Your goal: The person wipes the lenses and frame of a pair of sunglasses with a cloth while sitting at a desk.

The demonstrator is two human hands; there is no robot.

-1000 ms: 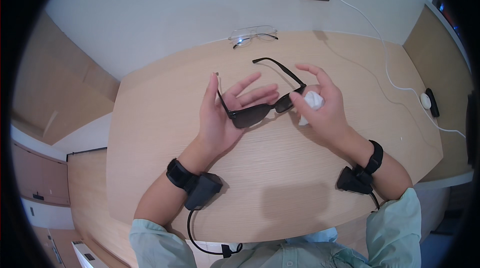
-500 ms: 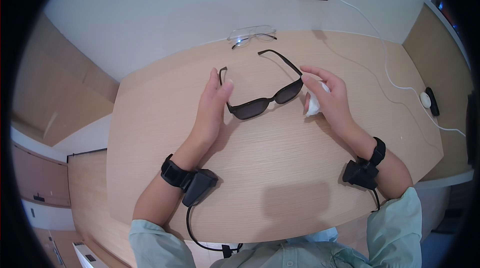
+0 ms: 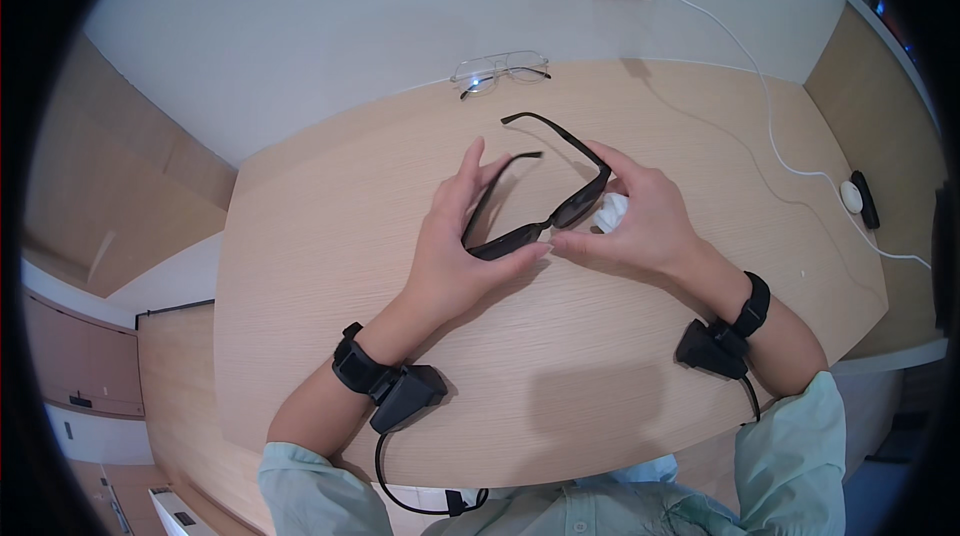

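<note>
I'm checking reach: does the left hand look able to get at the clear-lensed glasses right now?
Probably not without letting go first: the left hand seems to be holding the black sunglasses. Otherwise, the way to the clear-lensed glasses looks mostly free.

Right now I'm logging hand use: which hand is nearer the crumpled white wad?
Right: the wad is tucked in the right hand; the left hand is farther off, to the wad's left, holding the left end of the black-framed sunglasses.
</note>
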